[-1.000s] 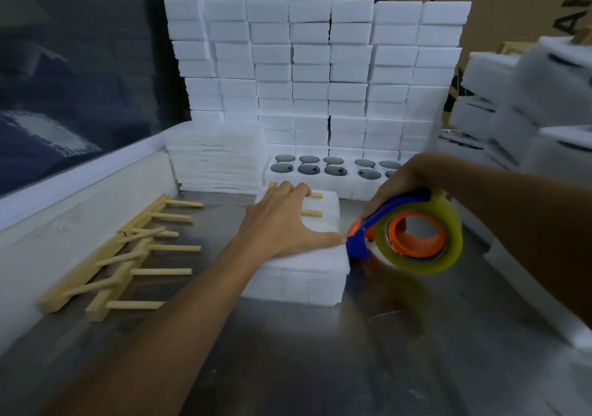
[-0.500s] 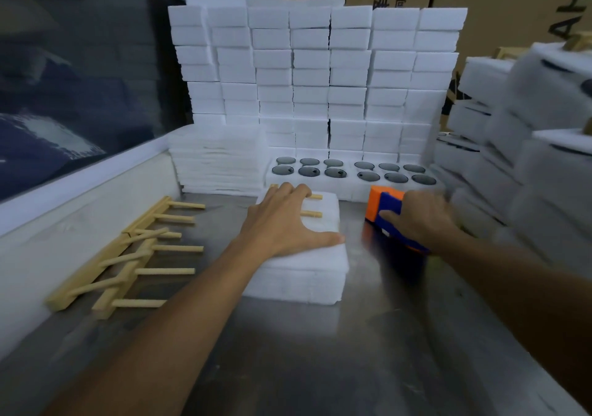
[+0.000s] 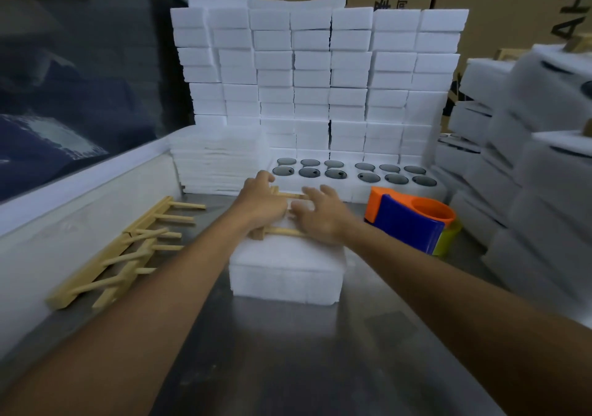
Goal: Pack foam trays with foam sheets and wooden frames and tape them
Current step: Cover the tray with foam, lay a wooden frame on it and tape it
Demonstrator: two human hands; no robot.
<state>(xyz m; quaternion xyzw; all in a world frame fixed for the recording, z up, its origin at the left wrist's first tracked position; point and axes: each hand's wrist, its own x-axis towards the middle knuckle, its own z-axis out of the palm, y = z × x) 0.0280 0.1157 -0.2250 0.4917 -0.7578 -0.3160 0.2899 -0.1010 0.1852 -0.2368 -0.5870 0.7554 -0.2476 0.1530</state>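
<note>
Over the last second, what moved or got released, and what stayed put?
The right hand set the tape dispenser down on the table, let go, and moved left onto the foam pack. The left hand curled onto the wooden frame on top. The spare wooden frames stayed put.

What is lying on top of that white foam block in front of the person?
A wooden frame lies on the foam block, its pegs pointing right. The left hand grips its spine and the right hand rests over its pegs, hiding the frame's middle.
</note>
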